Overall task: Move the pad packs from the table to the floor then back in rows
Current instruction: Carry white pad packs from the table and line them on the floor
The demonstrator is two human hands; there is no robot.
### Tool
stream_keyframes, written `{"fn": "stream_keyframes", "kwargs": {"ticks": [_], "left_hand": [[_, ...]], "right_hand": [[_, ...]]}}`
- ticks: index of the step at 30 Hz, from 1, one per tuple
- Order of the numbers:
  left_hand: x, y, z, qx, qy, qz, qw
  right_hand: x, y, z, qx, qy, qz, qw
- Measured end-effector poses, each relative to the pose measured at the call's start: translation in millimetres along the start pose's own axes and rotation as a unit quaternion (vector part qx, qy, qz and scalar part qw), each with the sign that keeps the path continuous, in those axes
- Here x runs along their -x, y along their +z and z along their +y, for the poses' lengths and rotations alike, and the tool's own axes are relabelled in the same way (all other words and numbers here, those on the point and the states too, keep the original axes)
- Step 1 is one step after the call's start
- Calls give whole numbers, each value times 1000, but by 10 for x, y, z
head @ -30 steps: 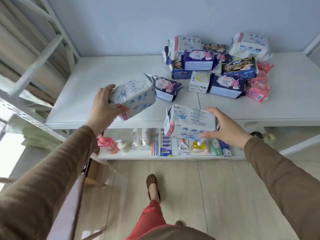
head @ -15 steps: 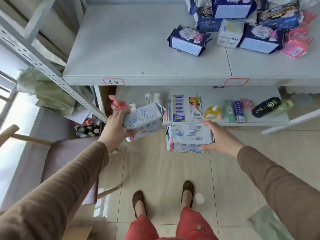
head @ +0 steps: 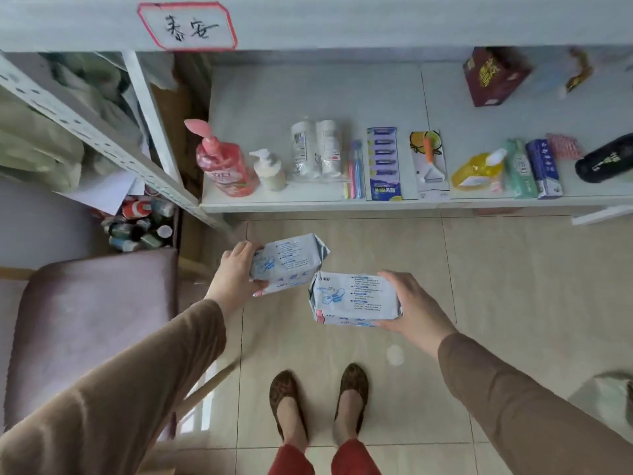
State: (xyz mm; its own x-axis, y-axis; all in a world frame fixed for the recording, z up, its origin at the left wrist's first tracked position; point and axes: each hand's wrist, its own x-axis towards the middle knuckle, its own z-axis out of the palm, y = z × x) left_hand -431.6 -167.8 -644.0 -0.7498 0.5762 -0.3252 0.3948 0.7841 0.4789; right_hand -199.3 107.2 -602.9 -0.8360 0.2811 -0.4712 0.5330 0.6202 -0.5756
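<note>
I hold two white pad packs with blue print low over the beige tiled floor [head: 513,286]. My left hand [head: 233,279] grips one pad pack [head: 287,264] by its left end, tilted. My right hand [head: 414,306] grips the other pad pack [head: 352,299] by its right end, just below and right of the first. Both packs hang in the air in front of the lower shelf. The table top with the remaining packs is out of view; only its front edge [head: 376,25] with a red-framed label [head: 187,27] shows at the top.
The lower shelf [head: 342,204] carries a pink pump bottle [head: 224,166], a white pump bottle [head: 269,168], toothbrushes, packets, a dark red box [head: 493,78] and a black bottle [head: 606,159]. A mauve chair seat [head: 92,320] stands at left. My feet [head: 318,399] are below the packs.
Both hands have carried their packs from table height down past the lower shelf toward the floor. The view has tipped downward and the table top has left the frame.
</note>
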Motion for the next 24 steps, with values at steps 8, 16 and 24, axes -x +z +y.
{"fn": "stream_keyframes", "kwargs": {"ticks": [8,16,24], "left_hand": [[-963,1403,-730,11,-3,17,1000],[-1914,2412,-1252,11,13,18,1000],[-2697,2933,-1462,1,29,14,999]], "right_hand": [[-1008,1224,824,0,-17,-12,1000],[-1962,2014,1438,-21,-17,-11,1000],[-2688,2495,1822,-21,-37,-10,999]]}}
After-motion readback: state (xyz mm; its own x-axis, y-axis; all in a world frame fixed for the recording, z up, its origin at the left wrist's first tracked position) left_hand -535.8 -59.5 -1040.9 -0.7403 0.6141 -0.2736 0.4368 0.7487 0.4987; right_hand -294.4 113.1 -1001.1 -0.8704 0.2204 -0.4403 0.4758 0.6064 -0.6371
